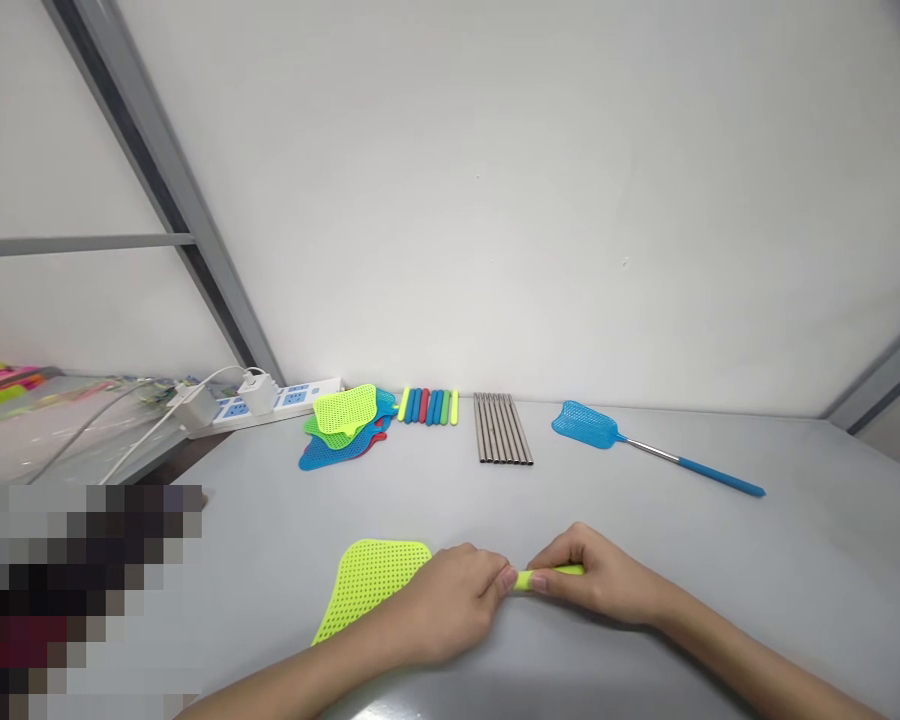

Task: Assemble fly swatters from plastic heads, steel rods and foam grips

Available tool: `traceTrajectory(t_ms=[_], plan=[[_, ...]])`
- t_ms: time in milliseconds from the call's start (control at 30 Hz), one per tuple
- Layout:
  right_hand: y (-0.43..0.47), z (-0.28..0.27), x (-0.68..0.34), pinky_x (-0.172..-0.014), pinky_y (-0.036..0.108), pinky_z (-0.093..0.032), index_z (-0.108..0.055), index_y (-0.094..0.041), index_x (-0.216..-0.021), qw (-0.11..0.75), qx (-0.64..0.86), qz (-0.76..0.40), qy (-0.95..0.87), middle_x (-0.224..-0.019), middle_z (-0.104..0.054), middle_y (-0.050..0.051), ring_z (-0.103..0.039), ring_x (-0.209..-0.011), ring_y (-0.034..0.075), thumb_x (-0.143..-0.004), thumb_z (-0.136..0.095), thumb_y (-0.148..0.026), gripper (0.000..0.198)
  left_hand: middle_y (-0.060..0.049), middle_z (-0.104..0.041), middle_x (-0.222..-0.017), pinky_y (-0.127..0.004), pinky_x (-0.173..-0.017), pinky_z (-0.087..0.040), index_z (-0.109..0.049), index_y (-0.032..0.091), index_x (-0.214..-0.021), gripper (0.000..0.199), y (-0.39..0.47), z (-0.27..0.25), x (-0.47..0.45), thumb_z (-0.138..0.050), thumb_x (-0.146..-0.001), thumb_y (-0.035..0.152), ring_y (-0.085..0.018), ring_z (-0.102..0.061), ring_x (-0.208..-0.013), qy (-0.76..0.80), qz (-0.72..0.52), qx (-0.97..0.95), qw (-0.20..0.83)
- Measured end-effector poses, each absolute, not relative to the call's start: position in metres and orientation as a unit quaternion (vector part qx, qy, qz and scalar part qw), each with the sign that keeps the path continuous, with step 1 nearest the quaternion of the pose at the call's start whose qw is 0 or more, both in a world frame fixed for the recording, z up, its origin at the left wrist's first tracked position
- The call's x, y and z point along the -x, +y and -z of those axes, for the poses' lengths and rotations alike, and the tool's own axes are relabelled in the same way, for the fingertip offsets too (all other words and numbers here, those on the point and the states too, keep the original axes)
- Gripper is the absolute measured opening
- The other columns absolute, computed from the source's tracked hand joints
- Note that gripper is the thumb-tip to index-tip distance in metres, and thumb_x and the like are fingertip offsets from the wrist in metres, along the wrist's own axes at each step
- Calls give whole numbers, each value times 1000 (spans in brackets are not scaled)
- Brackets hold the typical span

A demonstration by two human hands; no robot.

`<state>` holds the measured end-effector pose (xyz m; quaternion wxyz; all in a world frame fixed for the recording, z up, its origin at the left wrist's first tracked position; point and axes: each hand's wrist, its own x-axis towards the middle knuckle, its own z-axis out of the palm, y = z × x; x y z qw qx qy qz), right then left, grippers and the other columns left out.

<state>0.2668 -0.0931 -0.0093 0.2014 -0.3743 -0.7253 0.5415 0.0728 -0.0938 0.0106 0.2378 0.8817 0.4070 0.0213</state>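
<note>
A yellow-green fly swatter head (pixel 375 575) with a perforated face lies low over the table at front centre. My left hand (pixel 457 600) is closed beside it, covering the swatter's neck and shaft. My right hand (pixel 604 580) pinches a yellow-green handle grip (pixel 523 580), in line with the swatter; the grip's far end shows past the fingers. Both hands are close together, thumbs almost meeting. How the shaft and grip join is hidden by the fingers.
Behind lie a pile of swatter heads (pixel 345 412), a row of coloured handle grips (pixel 436 407), several metal tubes (pixel 504 430) and a blue fly swatter (pixel 585 425) with its shaft and handle. A power strip (pixel 300 398) with plugs and cables stands at left, near a pixelated area.
</note>
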Motion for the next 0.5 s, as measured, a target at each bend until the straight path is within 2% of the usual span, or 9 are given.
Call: traceTrajectory(t_ms=[200, 500], plan=[[-87, 12, -271, -35, 20, -12, -40, -14, -50, 176, 391, -637, -640, -45, -25, -7, -18, -39, 3, -72, -53, -47, 42, -2, -53, -60, -24, -50, -28, -53, 18, -69, 48, -93, 2, -75, -14, -88, 39, -14, -47, -55, 423, -28, -886, 189], [-85, 17, -272, -29, 17, -15, -47, -13, -59, 173, 400, -655, -617, -47, -34, -7, -23, -35, 2, -74, -52, -47, 37, -1, -53, -60, -23, -50, -28, -53, 17, -65, 47, -92, -8, -72, -18, -88, 38, -13, -49, -58, 412, -49, -884, 214]])
